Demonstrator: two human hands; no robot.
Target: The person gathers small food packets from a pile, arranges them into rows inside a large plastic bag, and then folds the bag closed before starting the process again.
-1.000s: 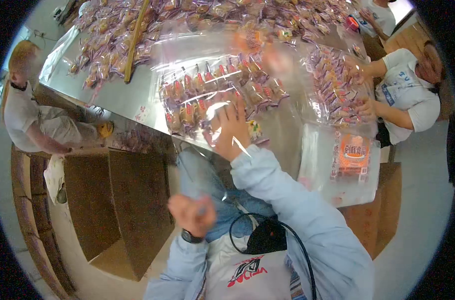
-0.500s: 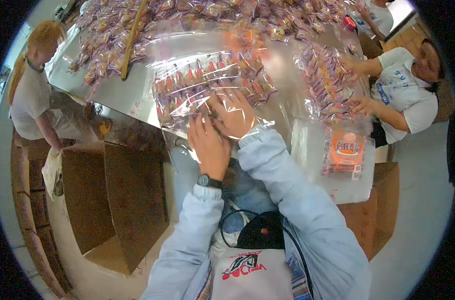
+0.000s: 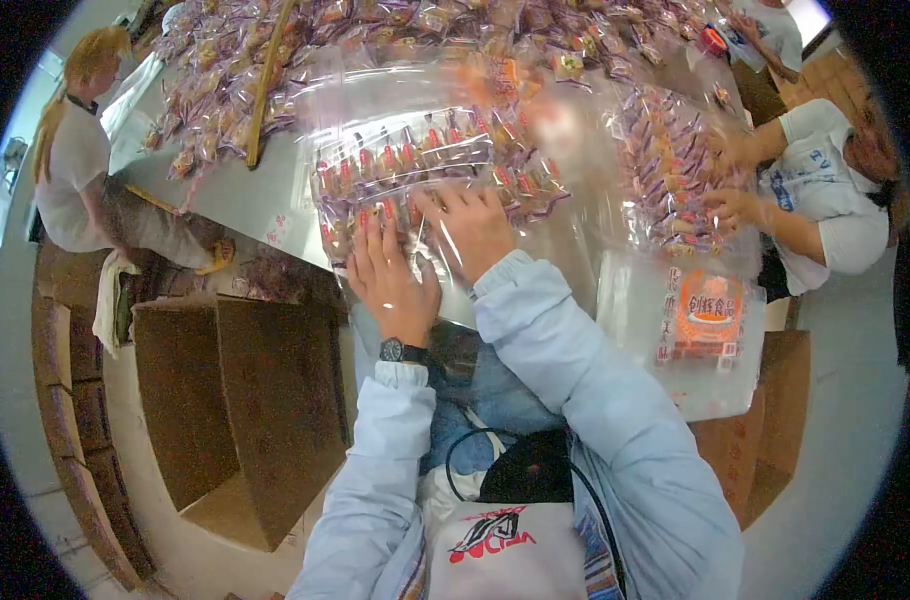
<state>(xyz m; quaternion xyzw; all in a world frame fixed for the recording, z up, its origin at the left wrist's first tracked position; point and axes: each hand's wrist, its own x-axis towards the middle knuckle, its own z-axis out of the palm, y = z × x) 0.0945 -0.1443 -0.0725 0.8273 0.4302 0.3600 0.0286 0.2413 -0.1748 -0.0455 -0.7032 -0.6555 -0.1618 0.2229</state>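
Note:
A large clear plastic bag [image 3: 375,95] lies in front of me, with rows of small wrapped snacks [image 3: 407,152] showing inside it. My left hand [image 3: 393,290], with a black watch at the wrist, rests on the nearest snacks at the bag's lower left, fingers stretched forward. Beside it my right hand [image 3: 472,235] lies flat on the lower middle of the rows, fingers extended. Both hands are open and press on the packets rather than grip them. Light glares off the film around the fingers.
A heap of wrapped snacks [image 3: 395,30] covers the back of the metal table [image 3: 240,225], with a wooden stick [image 3: 267,95] on it. Printed bags [image 3: 710,310] lie right. A person [image 3: 810,190] handles another filled bag [image 3: 665,165]. Open cardboard boxes [image 3: 285,400] stand below; another person [image 3: 85,180] is left.
My left hand has slid a little left and down, apart from the right hand. The right hand has shifted slightly right. The view has moved a little.

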